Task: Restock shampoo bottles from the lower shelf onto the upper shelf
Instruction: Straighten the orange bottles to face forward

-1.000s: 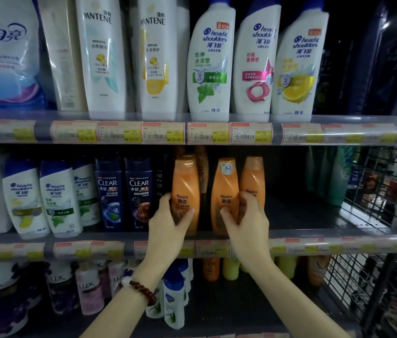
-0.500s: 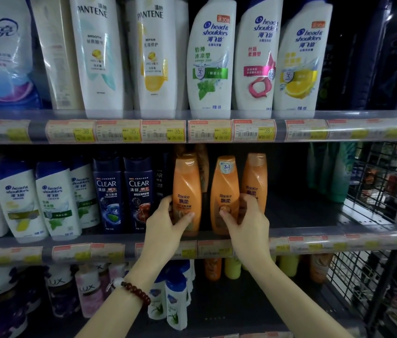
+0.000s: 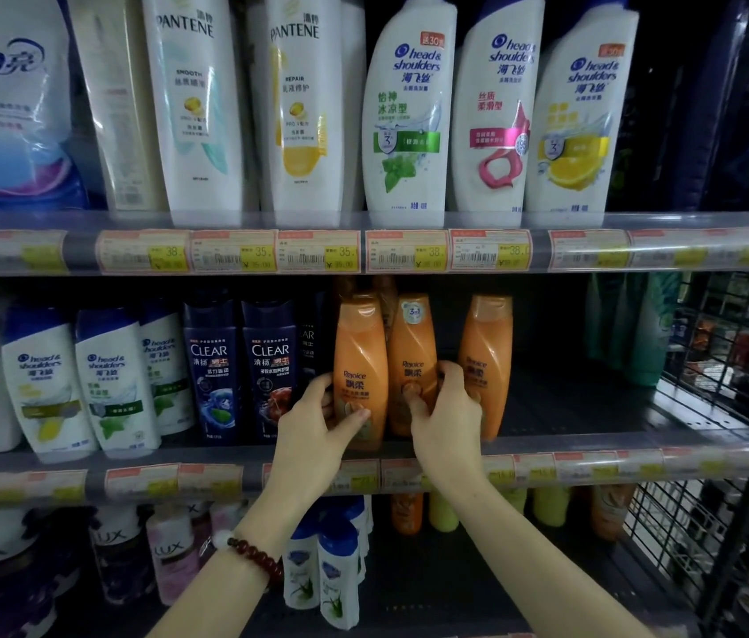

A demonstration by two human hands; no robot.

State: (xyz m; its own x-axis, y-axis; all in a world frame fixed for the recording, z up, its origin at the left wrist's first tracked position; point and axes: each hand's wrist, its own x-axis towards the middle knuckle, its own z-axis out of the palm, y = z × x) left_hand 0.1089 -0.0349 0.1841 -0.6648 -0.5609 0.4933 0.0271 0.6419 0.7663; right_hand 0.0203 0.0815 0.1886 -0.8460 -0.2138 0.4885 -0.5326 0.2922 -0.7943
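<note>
A: Left hand (image 3: 317,423), middle of the frame?
B: Wrapped round the left orange bottle (image 3: 360,368). Thumb on the front, fingers (image 3: 322,390) tucked behind its left side.

A: Right hand (image 3: 448,419)?
B: Just right of center. Curled round the middle orange bottle (image 3: 411,356). Thumb on its front, fingers (image 3: 448,373) hooked in behind its right side.

A: Third orange bottle (image 3: 485,361)?
B: Right of the hand. Standing up, a gap between it and the middle one. Fingers close to it; touching or not, hard to tell.

A: Bottles up or down?
B: All three upright on the middle shelf (image 3: 593,460). Left two nearly side by side. More orange bottles behind them, dim.

A: Left of those?
B: Two dark blue Clear bottles (image 3: 243,366), then white bottles (image 3: 82,379) with blue caps, out to the left edge.

A: Top of the frame?
B: Top shelf (image 3: 409,221) with big white bottles: two Pantene (image 3: 243,99), three Head & Shoulders (image 3: 492,108). A blue and white bag (image 3: 9,99) at the upper left.

A: Bottom of the frame?
B: Low shelf. Lux bottles (image 3: 142,550) at the lower left, small white bottles (image 3: 322,568) between the arms, orange and yellow bottles (image 3: 427,511) under the right hand.

A: On the wrist?
B: Dark red bead bracelet (image 3: 255,557) on the left one.

A: Right edge?
B: Black wire rack (image 3: 731,361).
</note>
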